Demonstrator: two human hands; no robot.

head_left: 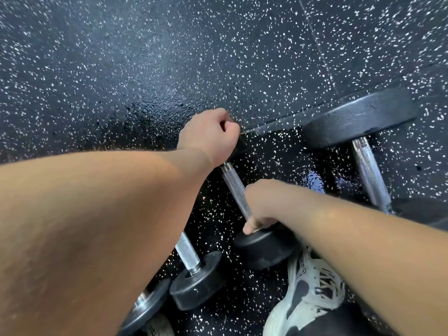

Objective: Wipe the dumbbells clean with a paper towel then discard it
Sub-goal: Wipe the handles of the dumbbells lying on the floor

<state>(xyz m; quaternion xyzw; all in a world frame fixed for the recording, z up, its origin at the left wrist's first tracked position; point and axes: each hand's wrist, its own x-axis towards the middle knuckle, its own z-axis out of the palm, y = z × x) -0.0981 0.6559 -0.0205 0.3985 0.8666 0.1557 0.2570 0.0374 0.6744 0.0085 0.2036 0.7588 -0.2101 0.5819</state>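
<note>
Four dumbbells lie on the speckled floor [121,69]: a large dumbbell [371,170], a small dumbbell [191,270], a half-hidden head [148,304] and the middle dumbbell [236,187]. The middle one lies just ahead of a white shoe [308,287], its long axis pointing away, far end leaning left. The right hand [261,204] wraps its knurled handle by the near head. The left hand [208,134] curls over the far head.

Black rubber gym floor [121,57], white flecks throughout. Tile seam [317,47] runs diagonally at upper right. Second seam [278,122] crosses mid-right. Soft light sheen [164,93] centre-left. Glossy wet-looking patch [314,178] right of centre.
</note>
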